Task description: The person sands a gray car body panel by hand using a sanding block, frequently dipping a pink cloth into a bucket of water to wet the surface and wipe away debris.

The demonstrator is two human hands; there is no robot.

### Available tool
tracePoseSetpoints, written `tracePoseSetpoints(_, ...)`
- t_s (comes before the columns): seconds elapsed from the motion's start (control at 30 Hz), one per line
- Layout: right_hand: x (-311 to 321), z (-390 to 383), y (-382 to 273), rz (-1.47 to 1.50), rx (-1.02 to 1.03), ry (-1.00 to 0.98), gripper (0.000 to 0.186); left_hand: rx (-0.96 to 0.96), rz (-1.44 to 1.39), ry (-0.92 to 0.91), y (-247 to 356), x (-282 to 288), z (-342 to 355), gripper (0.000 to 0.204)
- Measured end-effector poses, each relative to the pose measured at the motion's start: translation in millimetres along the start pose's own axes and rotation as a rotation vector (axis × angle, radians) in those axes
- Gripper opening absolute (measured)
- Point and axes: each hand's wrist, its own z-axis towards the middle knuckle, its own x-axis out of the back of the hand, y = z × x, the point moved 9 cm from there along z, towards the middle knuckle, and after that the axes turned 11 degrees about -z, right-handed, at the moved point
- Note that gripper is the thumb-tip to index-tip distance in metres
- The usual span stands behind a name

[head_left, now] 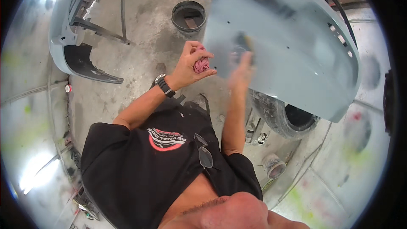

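Note:
My left hand [189,64] is closed around a crumpled pink-red rag [202,64], held in front of my chest just left of a large pale blue car body panel [292,46]. My right hand [241,70] is blurred with motion and pressed against the panel's lower left area. It grips a small dark sanding block [246,44] that rests on the panel surface. A black watch sits on my left wrist. The panel lies tilted over a black tyre [282,116].
A black bucket [188,16] stands on the concrete floor beyond my hands. A grey bumper [70,38] on a metal stand is at the upper left. A small tin [274,166] sits on the floor near my right elbow. Paint-stained walls surround the space.

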Motion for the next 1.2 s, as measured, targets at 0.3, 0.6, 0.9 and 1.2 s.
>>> tracePoseSetpoints(0.3, 42, 75, -71, -1.338, 0.714, 0.663, 0.048, 0.666, -0.093, 0.192, -392, 132, -1, 0.053)
tracePoseSetpoints(0.6, 84, 72, -57, -1.062, 0.424, 0.864, 0.067, 0.497, 0.552, -0.291, -675, 87, 136, 0.026)
tracePoseSetpoints(0.9, 101, 89, -27, -1.105, 0.341, 1.049, 0.064, 0.894, 0.669, -0.918, -917, 31, 133, 0.049)
tracePoseSetpoints(1.2, 112, 109, -23, -1.117, 0.346, 1.013, 0.063, 1.081, 0.883, -0.739, -1052, 17, 48, 0.043)
